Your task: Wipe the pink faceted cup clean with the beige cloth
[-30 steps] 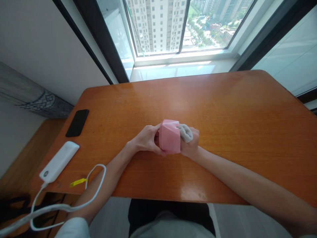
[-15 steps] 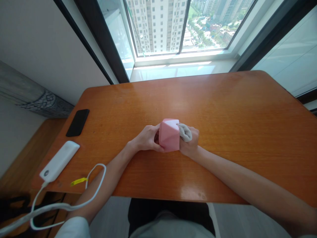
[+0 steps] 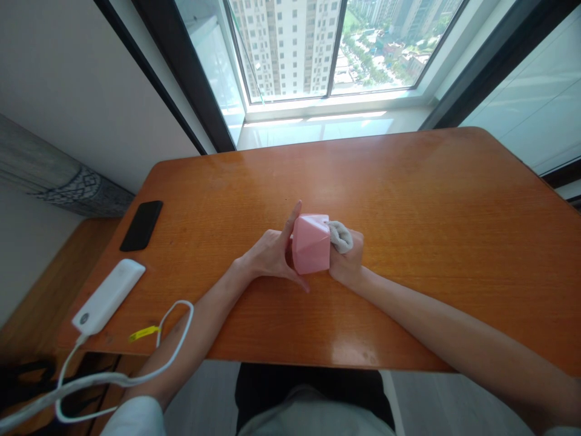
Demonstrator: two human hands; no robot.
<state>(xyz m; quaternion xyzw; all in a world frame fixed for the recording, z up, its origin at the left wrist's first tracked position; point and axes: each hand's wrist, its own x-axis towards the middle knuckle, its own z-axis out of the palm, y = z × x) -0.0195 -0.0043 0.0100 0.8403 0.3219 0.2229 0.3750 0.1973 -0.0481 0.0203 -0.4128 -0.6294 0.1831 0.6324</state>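
Note:
A pink faceted object point(image 3: 311, 244), a pot or cup by its shape, is held above the table between my two hands. My left hand point(image 3: 272, 253) is at its left end, thumb and fingers spread wide around it rather than closed; whether the palm touches it is hidden. My right hand point(image 3: 348, 259) is a fist at the other end, closed on a bunched grey cloth point(image 3: 340, 237). The cloth bulges out above the fist against the pink object's right edge. How far it reaches inside I cannot tell.
On the left of the brown wooden table point(image 3: 408, 200) lie a black phone point(image 3: 141, 226) and a white power bank point(image 3: 109, 296). A white cable point(image 3: 97, 379) with a yellow tag point(image 3: 144, 333) runs across my left forearm. Beyond the far edge is a window point(image 3: 290, 54).
My left hand has opened, its fingers and thumb spreading away from the pink object. My right hand and the cloth have hardly moved, and the pink object has shifted slightly upward in view.

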